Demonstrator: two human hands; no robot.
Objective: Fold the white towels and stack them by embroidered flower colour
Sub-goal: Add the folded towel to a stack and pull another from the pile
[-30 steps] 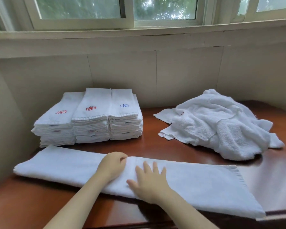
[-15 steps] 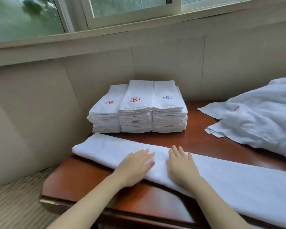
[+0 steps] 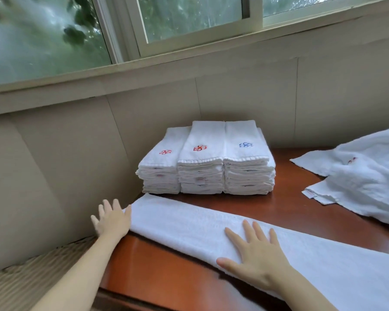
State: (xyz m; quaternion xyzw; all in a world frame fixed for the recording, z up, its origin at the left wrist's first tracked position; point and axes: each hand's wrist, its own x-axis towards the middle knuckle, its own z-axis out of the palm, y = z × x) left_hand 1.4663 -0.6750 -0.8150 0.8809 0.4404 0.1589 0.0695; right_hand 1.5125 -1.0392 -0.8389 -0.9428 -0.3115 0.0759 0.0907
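A long white towel (image 3: 189,223), folded into a narrow strip, lies across the front of the wooden table (image 3: 162,272). My left hand (image 3: 112,218) is open with straight fingers at the strip's left end, beyond the table's left edge. My right hand (image 3: 254,254) lies flat and open on the strip near its middle. At the back stand three stacks of folded towels: two with a red flower on top (image 3: 164,167) (image 3: 200,162) and one with a blue flower (image 3: 246,158).
A heap of unfolded white towels (image 3: 364,176) lies at the right, one showing a red mark. A beige wall and window sill rise behind the stacks. Left of the table, lower down, is a ribbed beige surface (image 3: 32,274).
My left hand has slid left along the strip to its end, and my right hand has stayed pressed near the middle. My view has swung to the left.
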